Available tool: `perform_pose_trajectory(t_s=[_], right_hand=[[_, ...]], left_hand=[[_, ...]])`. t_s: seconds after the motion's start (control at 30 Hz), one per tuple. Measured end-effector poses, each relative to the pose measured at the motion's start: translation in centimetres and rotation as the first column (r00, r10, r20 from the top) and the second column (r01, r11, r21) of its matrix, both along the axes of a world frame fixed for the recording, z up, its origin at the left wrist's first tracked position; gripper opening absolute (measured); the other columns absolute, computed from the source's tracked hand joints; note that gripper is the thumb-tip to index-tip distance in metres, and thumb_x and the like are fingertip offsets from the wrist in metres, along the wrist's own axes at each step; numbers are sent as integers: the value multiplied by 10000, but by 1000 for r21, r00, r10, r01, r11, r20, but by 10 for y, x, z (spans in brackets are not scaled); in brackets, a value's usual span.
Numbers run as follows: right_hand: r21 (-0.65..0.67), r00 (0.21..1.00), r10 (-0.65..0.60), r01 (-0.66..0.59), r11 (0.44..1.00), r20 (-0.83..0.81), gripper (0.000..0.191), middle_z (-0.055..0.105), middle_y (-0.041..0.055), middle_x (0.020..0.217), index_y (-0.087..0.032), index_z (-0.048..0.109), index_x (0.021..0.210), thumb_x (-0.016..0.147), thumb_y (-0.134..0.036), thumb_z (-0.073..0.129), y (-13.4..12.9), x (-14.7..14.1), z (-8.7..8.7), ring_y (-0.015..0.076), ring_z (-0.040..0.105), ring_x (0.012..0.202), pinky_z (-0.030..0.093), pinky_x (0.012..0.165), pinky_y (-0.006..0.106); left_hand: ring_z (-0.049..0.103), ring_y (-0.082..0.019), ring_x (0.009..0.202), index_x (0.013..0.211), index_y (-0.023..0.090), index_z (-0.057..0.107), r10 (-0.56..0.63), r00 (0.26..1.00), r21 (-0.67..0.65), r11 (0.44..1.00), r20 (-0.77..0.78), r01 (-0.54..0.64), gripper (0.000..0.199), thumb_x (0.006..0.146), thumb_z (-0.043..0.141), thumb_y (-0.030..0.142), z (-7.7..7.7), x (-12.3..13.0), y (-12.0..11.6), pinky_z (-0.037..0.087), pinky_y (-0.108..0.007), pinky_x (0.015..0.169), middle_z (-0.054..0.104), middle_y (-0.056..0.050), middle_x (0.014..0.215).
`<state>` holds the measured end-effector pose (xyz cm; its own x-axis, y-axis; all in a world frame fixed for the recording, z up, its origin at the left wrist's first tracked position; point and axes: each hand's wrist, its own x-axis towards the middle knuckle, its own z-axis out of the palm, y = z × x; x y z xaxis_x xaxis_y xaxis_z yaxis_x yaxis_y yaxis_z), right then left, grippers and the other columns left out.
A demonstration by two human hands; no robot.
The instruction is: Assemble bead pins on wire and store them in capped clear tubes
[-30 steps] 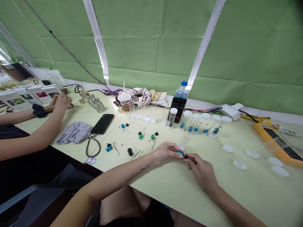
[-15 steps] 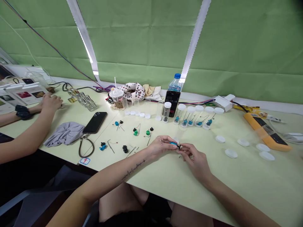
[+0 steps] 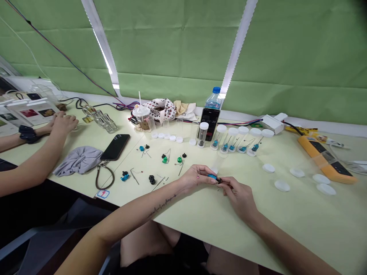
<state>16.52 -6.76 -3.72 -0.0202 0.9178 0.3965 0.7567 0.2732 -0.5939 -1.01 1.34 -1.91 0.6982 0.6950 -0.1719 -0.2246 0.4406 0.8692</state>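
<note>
My left hand (image 3: 197,178) pinches a small shiny blue part (image 3: 212,176) between thumb and fingers. At its right end, my right hand (image 3: 240,195) grips a small black piece (image 3: 219,180), which touches the blue part. A thin metal bit pokes out below the right fingertips. Just beyond both hands is a clear tube (image 3: 220,160), partly hidden by the left fingers. Left of my hands lie small sets of parts: a blue piece (image 3: 125,177), a black piece (image 3: 151,179) and green pieces (image 3: 164,160), with thin bent wires (image 3: 134,176) beside them.
Capped clear tubes (image 3: 242,140) with blue parts stand in a row behind my hands. White caps (image 3: 282,186) lie to the right, near an orange power strip (image 3: 323,160). A phone (image 3: 210,124) leans on a bottle (image 3: 213,100). Another person's hands (image 3: 61,124) rest at left.
The black piece has turned slightly in my right fingers, against the blue part. Both hands otherwise stay in place, and the view has shifted a little.
</note>
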Motion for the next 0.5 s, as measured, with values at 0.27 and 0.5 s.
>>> perform_pose_trajectory(t_s=[0.27, 0.5], right_hand=[[12, 1000, 1, 0, 1000, -19, 269, 639, -19, 606, -212, 578, 924, 897, -433, 427, 0, -2, 1, 120, 573, 491, 459, 525, 240], [-23, 997, 7, -9, 1000, -77, 256, 684, -4, 755, -223, 535, 1041, 876, -411, 480, 1, -1, 1, 124, 631, 593, 505, 592, 242]], left_hand=[[646, -163, 745, 776, 86, 655, 11, 999, -26, 1000, 30, -10, 391, 471, 845, 241, -2, 0, -1, 462, -353, 839, 694, -104, 817], [645, -152, 742, 787, 93, 653, 59, 996, -71, 996, 70, -54, 377, 484, 841, 216, -4, 1, -1, 459, -358, 851, 692, -88, 818]])
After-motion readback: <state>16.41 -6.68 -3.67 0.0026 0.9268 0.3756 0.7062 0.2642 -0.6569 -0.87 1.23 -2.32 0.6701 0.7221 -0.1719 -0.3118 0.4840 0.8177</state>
